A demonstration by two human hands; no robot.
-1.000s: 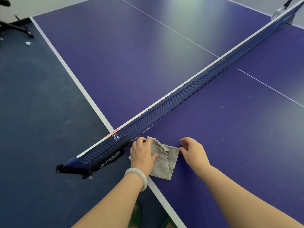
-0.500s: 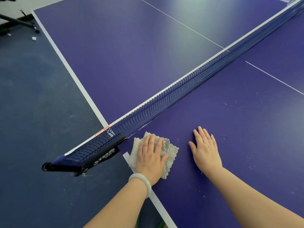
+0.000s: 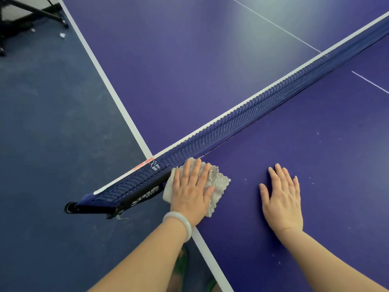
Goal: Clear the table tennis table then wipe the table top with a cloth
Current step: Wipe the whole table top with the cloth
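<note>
A folded grey cloth [image 3: 220, 182] lies on the purple table tennis table [image 3: 315, 186] at its near left corner, right beside the net's base. My left hand [image 3: 192, 190] presses flat on the cloth with straight fingers; a pale bangle sits on that wrist. My right hand [image 3: 282, 199] rests flat on the bare table top a hand's width to the right of the cloth, fingers spread and straight. Small pale specks dot the table surface around my right hand.
The dark blue net [image 3: 252, 114] runs diagonally from the near left clamp post [image 3: 101, 204] to the upper right. White edge lines border the table. Blue floor lies to the left, with a black wheeled frame [image 3: 31, 11] and white scraps [image 3: 62, 35] at the top left.
Both hands went from gripping and arranging the cloth to lying flat. My right hand let go of the cloth and moved right onto the bare table; my left hand settled on the cloth.
</note>
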